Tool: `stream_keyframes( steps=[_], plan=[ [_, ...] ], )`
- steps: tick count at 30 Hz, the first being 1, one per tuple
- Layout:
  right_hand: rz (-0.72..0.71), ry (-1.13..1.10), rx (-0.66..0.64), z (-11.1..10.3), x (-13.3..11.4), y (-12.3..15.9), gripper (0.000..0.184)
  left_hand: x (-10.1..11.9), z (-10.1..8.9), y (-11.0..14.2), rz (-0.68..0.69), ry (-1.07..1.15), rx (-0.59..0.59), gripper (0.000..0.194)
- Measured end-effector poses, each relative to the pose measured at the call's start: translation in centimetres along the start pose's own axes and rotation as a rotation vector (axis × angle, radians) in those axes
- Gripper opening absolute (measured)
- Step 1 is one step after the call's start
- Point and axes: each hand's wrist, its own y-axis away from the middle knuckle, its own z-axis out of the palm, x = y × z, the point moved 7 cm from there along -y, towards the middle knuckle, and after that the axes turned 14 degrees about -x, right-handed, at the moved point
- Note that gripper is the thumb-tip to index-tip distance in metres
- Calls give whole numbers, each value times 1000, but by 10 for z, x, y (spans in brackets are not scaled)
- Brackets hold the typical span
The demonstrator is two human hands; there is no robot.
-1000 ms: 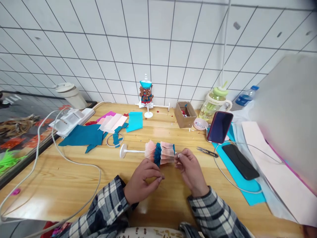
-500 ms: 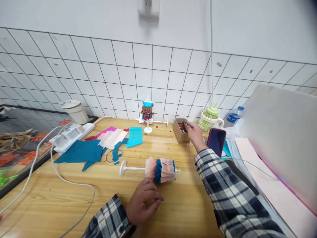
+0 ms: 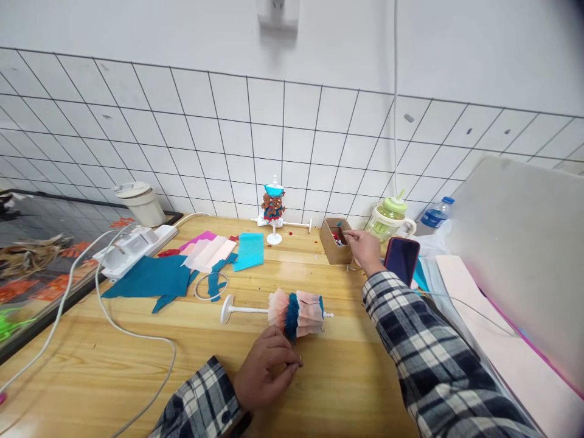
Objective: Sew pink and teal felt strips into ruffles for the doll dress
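Observation:
My right hand (image 3: 365, 249) is at the right rim of a small open cardboard box (image 3: 335, 250), thumb and fingers pinched together. Whatever may be between those fingertips is too small to make out. Inside the box lie red, white and blue scraps. Low in the middle, my left hand (image 3: 267, 369) rests curled, its thumb close to the index finger. Just beyond it, a small white dress-form stand (image 3: 249, 310) lies on its side, its body wrapped in a ruffled pink and teal crepe-paper dress (image 3: 309, 313). The left knuckles are close to the dress's lower edge.
Crepe-paper pieces (image 3: 150, 277) and a roll of tape or ring (image 3: 196, 292) lie left. A second dressed form (image 3: 274, 210) stands upright at the back. A power strip (image 3: 137, 249) and cable are left; a phone (image 3: 401, 260), green-lidded cup (image 3: 387, 219) and bottle (image 3: 437, 213) are right.
My right hand's fingertips have drawn back slightly from over the box to its right rim. A blue scrap that was by the fingertips now shows apart from them. The left hand stays put.

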Motion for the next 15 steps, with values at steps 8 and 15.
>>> stream_keyframes(
  steps=[8,15],
  plan=[
    [-20,68,-15,-3,-8,-2,49,-3,0,0,-12,-5,4,17],
    [-307,-254,118,-23,-70,85,27,-5,-15,3,-103,-19,153,17]
  ],
)
